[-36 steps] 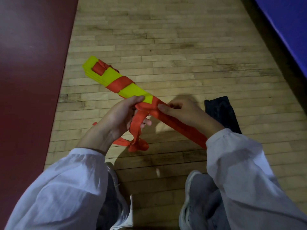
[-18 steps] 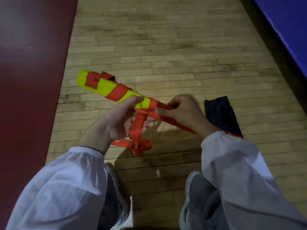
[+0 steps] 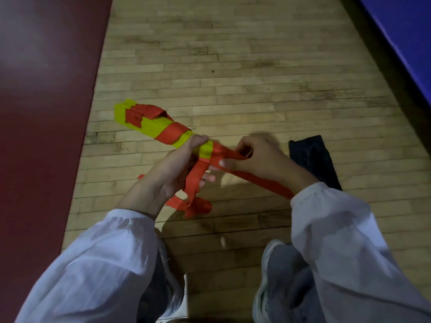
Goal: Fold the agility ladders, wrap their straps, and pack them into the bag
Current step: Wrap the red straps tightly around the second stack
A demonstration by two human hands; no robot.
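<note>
A folded agility ladder [image 3: 151, 125], a stack of yellow rungs bound by orange strap turns, is held above the wooden floor. My left hand [image 3: 172, 169] grips the stack near its near end, thumb on top. My right hand [image 3: 258, 159] pinches the orange strap [image 3: 263, 183] right beside the stack's end; the strap runs back under my right sleeve. A loose tangle of strap [image 3: 196, 206] hangs below my left hand. The black bag [image 3: 312, 159] lies flat on the floor to the right, partly hidden by my right wrist.
A dark red floor area [image 3: 42, 113] runs along the left. A blue mat [image 3: 401, 38] with a dark border edges the upper right. My grey shoes [image 3: 277, 276] and knees fill the bottom of the view. Bare wooden floor [image 3: 233, 66] stretches ahead.
The ladder's far end has tipped lower and turned. My right hand has carried the strap up against the stack's near end, laying another turn there.
</note>
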